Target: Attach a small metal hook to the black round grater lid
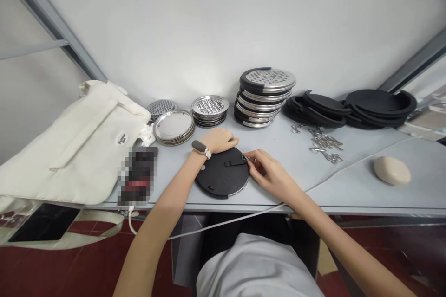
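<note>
A black round disc (221, 177) with a silvery lower rim lies flat near the table's front edge. Over its far edge curls my left hand (218, 141), wearing a wristband; some of its fingers are hidden. At the disc's right side, my right hand (270, 174) pinches a small metal clasp (245, 158) by the end of a narrow raised black strip (235, 163). Similar metal clasps (326, 143) lie loose in a heap to the right. Behind the disc stands a tall stack of round graters with black holders (266, 97).
Left of the stack are grater plates (209, 110) and plain metal discs (174, 126). Black holders (324, 106) are piled at the back right. A white bag (76, 144) and a blurred dark object (137, 176) stand left. A white cable (334, 174) crosses the table near a beige case (392, 170).
</note>
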{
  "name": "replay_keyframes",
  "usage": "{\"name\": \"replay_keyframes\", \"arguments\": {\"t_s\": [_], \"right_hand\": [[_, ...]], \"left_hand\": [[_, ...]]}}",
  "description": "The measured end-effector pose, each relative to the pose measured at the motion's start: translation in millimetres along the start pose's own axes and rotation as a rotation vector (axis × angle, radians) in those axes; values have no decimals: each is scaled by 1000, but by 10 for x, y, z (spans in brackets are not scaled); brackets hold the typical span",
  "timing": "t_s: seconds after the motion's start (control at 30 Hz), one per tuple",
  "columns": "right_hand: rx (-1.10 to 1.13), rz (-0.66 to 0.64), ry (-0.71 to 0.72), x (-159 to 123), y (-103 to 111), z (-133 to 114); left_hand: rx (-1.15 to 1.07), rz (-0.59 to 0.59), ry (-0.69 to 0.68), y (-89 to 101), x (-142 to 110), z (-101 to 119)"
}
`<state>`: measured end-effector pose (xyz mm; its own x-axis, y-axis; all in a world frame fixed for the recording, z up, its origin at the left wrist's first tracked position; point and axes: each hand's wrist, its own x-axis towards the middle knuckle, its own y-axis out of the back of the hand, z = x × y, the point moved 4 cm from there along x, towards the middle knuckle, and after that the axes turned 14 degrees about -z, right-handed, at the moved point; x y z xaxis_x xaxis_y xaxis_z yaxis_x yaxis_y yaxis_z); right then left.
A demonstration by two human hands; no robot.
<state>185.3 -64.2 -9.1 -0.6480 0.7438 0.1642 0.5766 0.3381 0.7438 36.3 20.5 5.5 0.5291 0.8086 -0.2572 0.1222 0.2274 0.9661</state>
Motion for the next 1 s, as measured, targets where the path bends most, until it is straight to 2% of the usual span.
{"name": "replay_keyframes", "arguments": {"t_s": [0.33, 0.67, 1.0], "right_hand": [[46, 74, -5, -13, 2, 27], [-19, 145, 19, -30, 100, -51], [7, 95, 12, -24, 105, -69]], "left_hand": [[22, 3, -12, -7, 12, -3], [-4, 2, 7, -18, 14, -17], [-4, 2, 8, -14, 14, -13]]}}
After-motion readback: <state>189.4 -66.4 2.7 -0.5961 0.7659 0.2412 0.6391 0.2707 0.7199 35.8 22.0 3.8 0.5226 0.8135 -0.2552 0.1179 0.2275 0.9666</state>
